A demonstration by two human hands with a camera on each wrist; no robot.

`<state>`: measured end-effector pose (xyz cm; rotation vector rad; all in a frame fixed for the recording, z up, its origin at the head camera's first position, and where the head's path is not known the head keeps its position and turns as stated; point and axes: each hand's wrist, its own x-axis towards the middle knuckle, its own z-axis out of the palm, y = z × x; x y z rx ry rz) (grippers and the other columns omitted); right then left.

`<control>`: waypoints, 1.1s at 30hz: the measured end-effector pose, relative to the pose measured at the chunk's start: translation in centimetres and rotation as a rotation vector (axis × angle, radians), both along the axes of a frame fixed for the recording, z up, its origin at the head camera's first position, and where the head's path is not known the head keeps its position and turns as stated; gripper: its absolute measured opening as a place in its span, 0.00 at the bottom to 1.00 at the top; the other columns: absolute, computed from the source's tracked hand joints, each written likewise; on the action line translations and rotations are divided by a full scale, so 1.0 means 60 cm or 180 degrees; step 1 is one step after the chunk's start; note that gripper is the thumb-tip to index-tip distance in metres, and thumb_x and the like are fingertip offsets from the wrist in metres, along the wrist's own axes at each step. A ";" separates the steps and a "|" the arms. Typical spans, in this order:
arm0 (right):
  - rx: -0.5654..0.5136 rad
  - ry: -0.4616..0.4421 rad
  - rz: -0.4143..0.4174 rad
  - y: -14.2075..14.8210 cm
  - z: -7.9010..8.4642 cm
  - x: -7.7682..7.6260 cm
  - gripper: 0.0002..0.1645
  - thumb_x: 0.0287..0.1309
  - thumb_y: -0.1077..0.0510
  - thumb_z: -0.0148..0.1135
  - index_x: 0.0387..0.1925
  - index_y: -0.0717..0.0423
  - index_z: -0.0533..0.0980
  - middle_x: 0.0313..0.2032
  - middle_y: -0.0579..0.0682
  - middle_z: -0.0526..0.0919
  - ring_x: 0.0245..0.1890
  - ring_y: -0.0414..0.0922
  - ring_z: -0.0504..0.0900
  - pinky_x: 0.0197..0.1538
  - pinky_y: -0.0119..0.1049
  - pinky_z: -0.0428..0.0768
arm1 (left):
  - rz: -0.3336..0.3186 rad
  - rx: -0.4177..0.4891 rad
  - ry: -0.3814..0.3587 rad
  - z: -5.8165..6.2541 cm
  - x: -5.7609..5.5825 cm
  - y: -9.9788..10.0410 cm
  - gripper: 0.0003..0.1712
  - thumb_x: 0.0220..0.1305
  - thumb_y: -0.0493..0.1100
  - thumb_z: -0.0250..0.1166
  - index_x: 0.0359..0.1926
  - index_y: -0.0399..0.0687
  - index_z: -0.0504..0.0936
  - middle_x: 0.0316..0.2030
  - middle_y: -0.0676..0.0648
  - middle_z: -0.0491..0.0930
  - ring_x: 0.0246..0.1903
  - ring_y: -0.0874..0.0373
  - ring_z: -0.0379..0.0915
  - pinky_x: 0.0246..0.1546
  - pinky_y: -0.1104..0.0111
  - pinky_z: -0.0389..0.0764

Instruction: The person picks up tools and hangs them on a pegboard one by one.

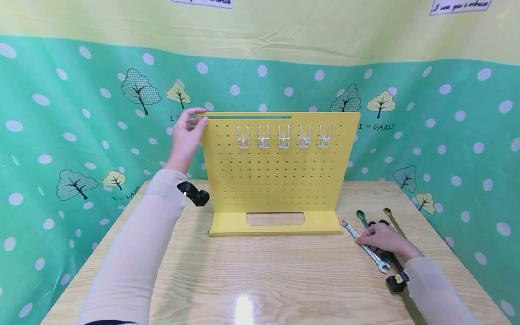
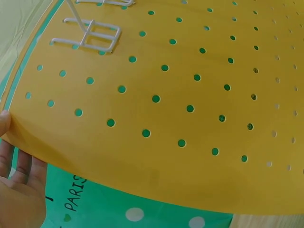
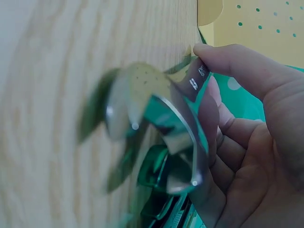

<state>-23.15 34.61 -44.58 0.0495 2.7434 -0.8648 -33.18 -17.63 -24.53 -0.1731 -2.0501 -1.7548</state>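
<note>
A yellow pegboard stands upright on its base on the wooden table. My left hand pinches its upper left corner, thumb on the front and fingers behind, as the left wrist view of the board also shows. At the lower right, my right hand grips a silver combination wrench by its shaft between thumb and fingers. The wrench's open end looms close in the right wrist view. Under and beside that hand lie a green wrench and a gold wrench, partly hidden.
Several white wire hooks hang in a row near the board's top. The board's base has a cut-out slot. Behind the table hangs a green and yellow curtain with dots and trees.
</note>
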 end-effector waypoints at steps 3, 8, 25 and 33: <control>-0.0019 0.0009 0.0011 -0.001 0.001 0.001 0.19 0.59 0.46 0.70 0.34 0.59 0.81 0.27 0.49 0.77 0.28 0.46 0.75 0.30 0.39 0.76 | 0.0008 0.0024 -0.0019 0.000 -0.001 0.000 0.16 0.73 0.50 0.60 0.60 0.61 0.77 0.52 0.48 0.75 0.49 0.55 0.73 0.52 0.61 0.77; -0.0088 0.0037 0.0033 0.001 0.001 0.004 0.19 0.60 0.48 0.69 0.38 0.62 0.81 0.28 0.49 0.78 0.28 0.46 0.76 0.31 0.39 0.76 | 0.0002 0.0032 -0.0023 0.002 -0.002 0.000 0.16 0.73 0.50 0.60 0.59 0.62 0.77 0.52 0.48 0.75 0.50 0.55 0.73 0.51 0.61 0.76; -0.0346 0.0057 0.0197 0.000 0.011 0.011 0.15 0.68 0.53 0.63 0.42 0.63 0.79 0.29 0.51 0.77 0.28 0.47 0.76 0.32 0.40 0.77 | -0.0003 0.0040 -0.0121 0.003 -0.004 -0.003 0.18 0.73 0.51 0.61 0.61 0.59 0.77 0.52 0.49 0.75 0.49 0.55 0.73 0.51 0.62 0.76; -0.0792 0.0241 0.0442 -0.011 0.023 0.009 0.16 0.72 0.54 0.58 0.46 0.65 0.74 0.27 0.52 0.73 0.27 0.48 0.74 0.29 0.41 0.79 | 0.0030 0.0090 -0.0147 0.002 -0.006 -0.003 0.18 0.72 0.50 0.62 0.60 0.59 0.78 0.51 0.49 0.75 0.49 0.56 0.73 0.51 0.63 0.76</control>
